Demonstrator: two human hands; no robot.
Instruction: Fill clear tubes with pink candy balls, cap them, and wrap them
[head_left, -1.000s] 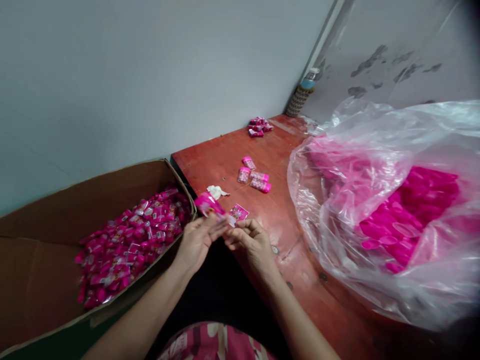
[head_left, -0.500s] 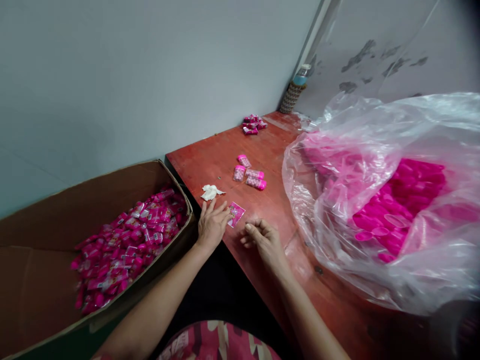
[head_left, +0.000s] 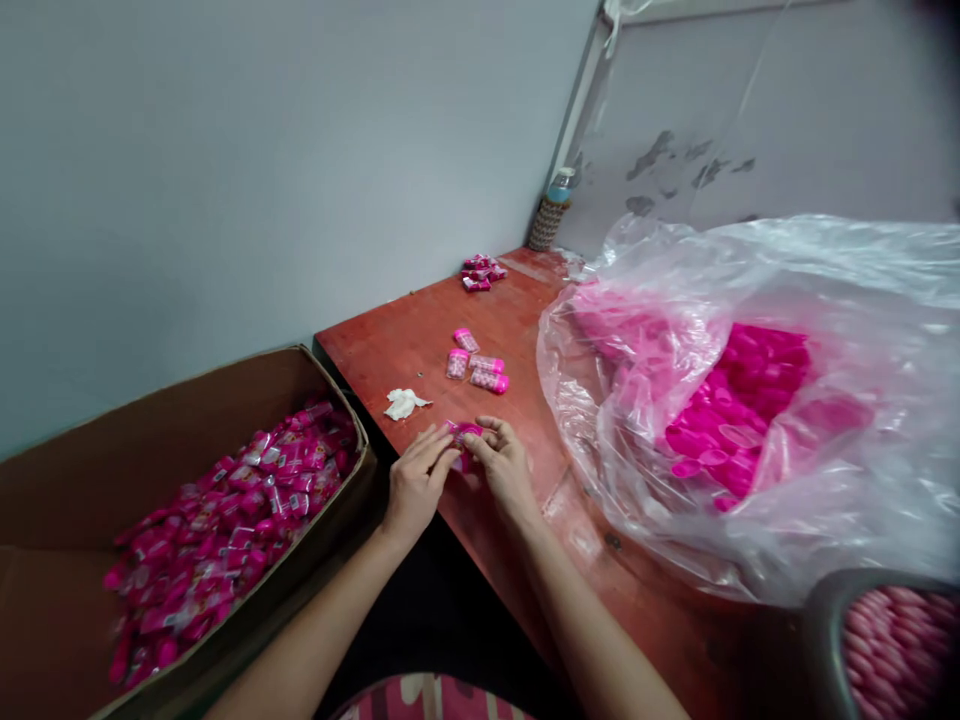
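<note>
Both hands meet over the near-left edge of the table, fingers almost closed around a small pink item (head_left: 466, 429). The right hand (head_left: 510, 470) seems to pinch it, thumb on the near side, fingers curled behind. The left hand (head_left: 416, 480) has bent fingertips at the item's other side, touching it; can't tell if they grip or just steady. Item is mostly covered, exact shape unclear; looks like thin, shiny film or plastic. Probably very light, a bit slippery, easily creased if it's film; best held by opposite edges, thumb against fingertip, little squeeze. Just beyond the left fingers lies a crumpled white scrap (head_left: 406, 403), likely soft. Farther in, four small clear tubes with pink caps (head_left: 489, 382) lie close together on the red tabletop (head_left: 405, 330); likely light and firm, prone to roll, best taken around the body. Behind them, a small pile of pink packets (head_left: 482, 272), then a bottle in a woven sleeve (head_left: 550, 212) in the corner. Left: cardboard box (head_left: 195, 397) with many pink wrapped packets (head_left: 247, 510). Right: big clear plastic bag (head_left: 750, 250) of pink plastic pieces (head_left: 750, 380), and a dark bowl (head_left: 821, 620) of pink oval pieces (head_left: 892, 640).
</note>
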